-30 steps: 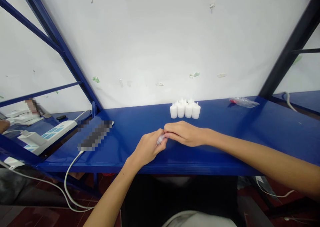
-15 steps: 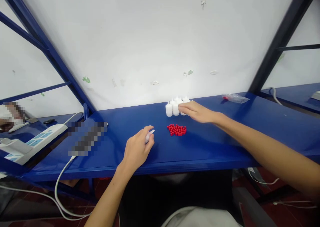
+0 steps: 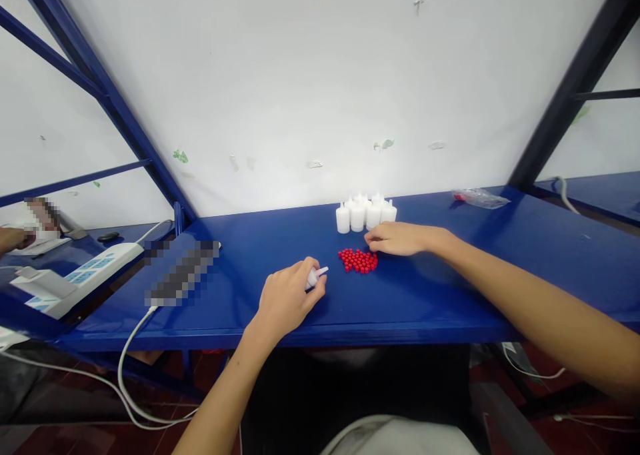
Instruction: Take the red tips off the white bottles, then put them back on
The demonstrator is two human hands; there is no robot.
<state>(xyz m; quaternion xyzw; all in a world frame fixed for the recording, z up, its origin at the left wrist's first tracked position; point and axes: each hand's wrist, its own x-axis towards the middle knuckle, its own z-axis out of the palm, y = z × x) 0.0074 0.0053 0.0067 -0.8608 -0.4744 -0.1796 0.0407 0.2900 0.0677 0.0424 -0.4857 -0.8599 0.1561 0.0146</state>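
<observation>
At the far left, another person's hand is seen at the edge, behind a white power strip. Next to it, on the blue surface, lies a long dark object, which is blurred, so I cannot say what it is. Then comes the left hand; its fingers are curled around a small bottle and grip it, with the pale nozzle pointing out to the right. Just beside this hand, a loose pile of small red pieces lies on the surface. Behind the pile, a group of white bottles stands upright, close together. The right hand is in front of these bottles, its bent fingers at the pile's far right edge; whether they pinch a piece, I am not able to tell. Further right lies a clear plastic bag with something red inside.
</observation>
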